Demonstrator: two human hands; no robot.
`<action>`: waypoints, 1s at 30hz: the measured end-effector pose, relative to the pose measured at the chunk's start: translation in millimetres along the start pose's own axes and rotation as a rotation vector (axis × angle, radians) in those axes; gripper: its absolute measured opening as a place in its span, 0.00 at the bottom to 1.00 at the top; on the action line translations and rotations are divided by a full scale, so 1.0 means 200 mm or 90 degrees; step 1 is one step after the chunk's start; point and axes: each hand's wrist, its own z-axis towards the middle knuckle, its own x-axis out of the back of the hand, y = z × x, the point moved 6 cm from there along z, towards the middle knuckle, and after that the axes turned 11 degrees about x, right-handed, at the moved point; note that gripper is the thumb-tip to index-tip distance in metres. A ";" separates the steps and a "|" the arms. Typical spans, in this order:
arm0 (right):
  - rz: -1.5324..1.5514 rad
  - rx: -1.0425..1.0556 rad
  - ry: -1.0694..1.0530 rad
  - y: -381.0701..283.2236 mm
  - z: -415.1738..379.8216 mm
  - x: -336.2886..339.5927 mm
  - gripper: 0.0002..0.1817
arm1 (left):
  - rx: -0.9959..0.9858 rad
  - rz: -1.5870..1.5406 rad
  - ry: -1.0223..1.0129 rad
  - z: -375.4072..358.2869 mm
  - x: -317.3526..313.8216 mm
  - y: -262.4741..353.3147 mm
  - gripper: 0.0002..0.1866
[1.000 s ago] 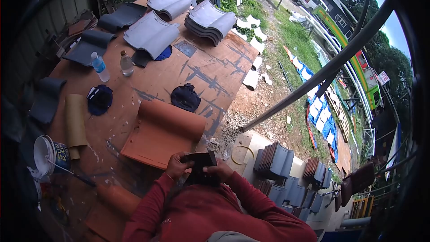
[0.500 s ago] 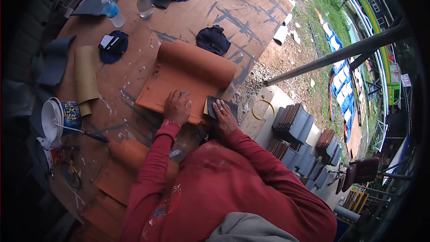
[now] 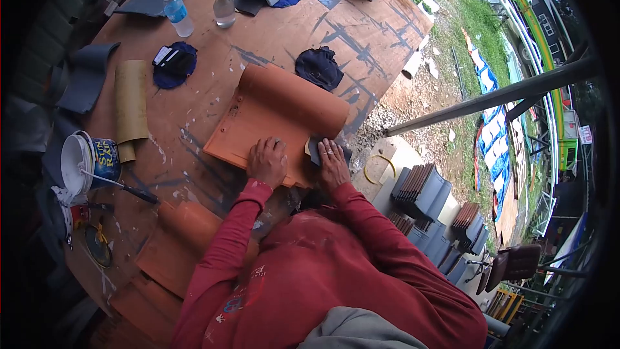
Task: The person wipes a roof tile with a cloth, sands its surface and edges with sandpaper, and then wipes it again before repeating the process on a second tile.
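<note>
An orange roof tile [image 3: 265,116] with a raised rounded roll along its far side lies on the wooden table [image 3: 213,52]. My left hand [image 3: 267,163] rests on the flat part of the tile near its front edge, fingers slightly apart. At the tile's right front corner, my right hand [image 3: 333,165] presses a dark sheet [image 3: 315,150], like sandpaper, with a tan underside showing at its left edge. The fingers of this hand lie flat over the sheet. A dark cloth [image 3: 320,68] sits just beyond the tile.
Two bottles [image 3: 225,8] stand at the back. On the left are a blue cloth [image 3: 174,64], a tan roll [image 3: 131,100] and a paint bucket [image 3: 81,165] with a brush. More orange tiles [image 3: 161,252] lie front left, stacked grey tiles [image 3: 420,190] right. A pole [image 3: 491,97] slants at right.
The whole view has shifted slightly, moving the table and tile a little to the right in the picture. Both hands remain at the tile, the right with the dark sheet.
</note>
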 end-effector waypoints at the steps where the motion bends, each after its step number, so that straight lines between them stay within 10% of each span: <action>1: -0.004 -0.022 0.001 -0.01 0.03 0.02 0.32 | -0.003 0.015 -0.006 -0.03 0.00 0.00 0.19; 30: 0.003 0.004 0.059 0.01 0.01 0.09 0.39 | -0.004 0.080 -0.053 0.01 -0.02 0.06 0.21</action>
